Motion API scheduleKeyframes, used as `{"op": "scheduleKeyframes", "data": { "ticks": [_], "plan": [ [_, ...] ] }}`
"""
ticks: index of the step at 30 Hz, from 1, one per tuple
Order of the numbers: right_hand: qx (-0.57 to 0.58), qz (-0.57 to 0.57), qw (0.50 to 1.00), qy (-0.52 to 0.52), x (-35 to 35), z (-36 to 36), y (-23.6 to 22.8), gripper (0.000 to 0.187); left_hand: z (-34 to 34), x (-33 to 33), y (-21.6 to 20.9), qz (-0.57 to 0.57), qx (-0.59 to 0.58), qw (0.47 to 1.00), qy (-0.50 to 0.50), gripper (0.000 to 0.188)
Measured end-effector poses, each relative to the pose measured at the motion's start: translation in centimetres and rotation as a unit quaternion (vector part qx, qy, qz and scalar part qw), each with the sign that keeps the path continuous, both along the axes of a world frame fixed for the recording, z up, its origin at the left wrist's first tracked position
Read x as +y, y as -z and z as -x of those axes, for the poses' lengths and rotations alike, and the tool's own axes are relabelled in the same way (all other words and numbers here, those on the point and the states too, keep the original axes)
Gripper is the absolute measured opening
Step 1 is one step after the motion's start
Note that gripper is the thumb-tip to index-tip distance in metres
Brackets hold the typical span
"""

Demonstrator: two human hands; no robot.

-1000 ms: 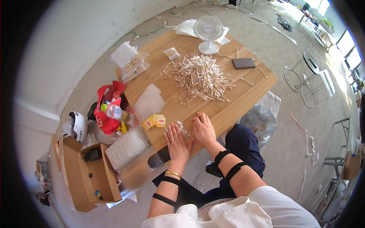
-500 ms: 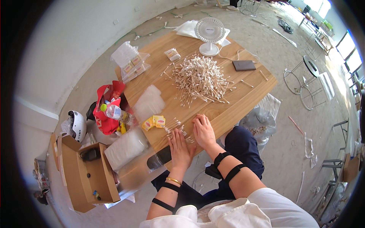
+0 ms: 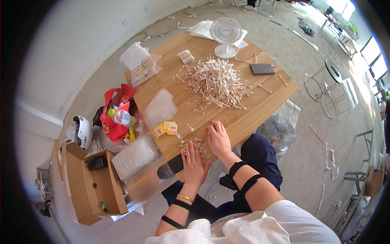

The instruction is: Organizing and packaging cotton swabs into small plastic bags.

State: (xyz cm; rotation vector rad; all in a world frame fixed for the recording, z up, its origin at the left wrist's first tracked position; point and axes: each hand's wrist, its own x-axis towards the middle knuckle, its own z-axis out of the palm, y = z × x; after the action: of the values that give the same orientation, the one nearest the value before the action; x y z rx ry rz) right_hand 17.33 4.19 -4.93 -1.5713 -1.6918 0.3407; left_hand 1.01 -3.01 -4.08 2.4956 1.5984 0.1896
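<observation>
At the near edge of the light wooden table [image 3: 260, 102], the person's bare left hand [image 3: 195, 166] lies palm down, its long fingers stretched out side by side and its thumb set apart toward the right. Its fingertips rest on a small, loose layer of white-tipped cotton swabs [image 3: 196, 145], touching them from above rather than clamping them. A few of these swabs spread beyond the fingertips at twelve o'clock. At half past one from the left hand, the bare right hand [image 3: 219, 139] rests on the tabletop, knuckles up and fingers together; whether it grips anything underneath I cannot tell.

Near eleven o'clock from the left hand lie several small yellow-and-white printed cards [image 3: 165, 129], overlapping, and beyond them a flat spread of clear plastic sleeves [image 3: 161, 106]. Between twelve and one, well apart from both hands, sits a large tangled heap of white-tipped cotton swabs with pale sticks [image 3: 215, 84].

Taken from the heap, a round white desk fan [image 3: 226, 32] stands upright at twelve o'clock, a dark grey flat rectangular box [image 3: 262, 69] lies between two and three, a small clear packet of swabs [image 3: 185, 56] at ten, and a transparent plastic container [image 3: 142, 67] between nine and ten.
</observation>
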Motion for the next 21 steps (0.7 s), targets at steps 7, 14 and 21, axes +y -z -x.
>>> {"op": "scheduleKeyframes", "data": {
  "ticks": [7, 14, 21],
  "plan": [
    [-0.007, 0.004, 1.0, -0.002, 0.1, 0.2, 0.1, 0.022, -0.5, 4.0, 1.2, -0.059, 0.02, 0.997, -0.047, 0.089],
    [-0.015, 0.011, 1.0, 0.002, 0.0, 0.0, 0.0, 0.023, -0.6, 2.2, 0.4, -0.011, -0.03, 0.999, -0.033, 0.089],
    [-0.009, -0.006, 1.0, -0.001, -0.1, 0.1, -0.1, 0.021, -0.2, 0.0, 0.3, -0.002, -0.03, 0.999, -0.013, 0.091]
  ]
}}
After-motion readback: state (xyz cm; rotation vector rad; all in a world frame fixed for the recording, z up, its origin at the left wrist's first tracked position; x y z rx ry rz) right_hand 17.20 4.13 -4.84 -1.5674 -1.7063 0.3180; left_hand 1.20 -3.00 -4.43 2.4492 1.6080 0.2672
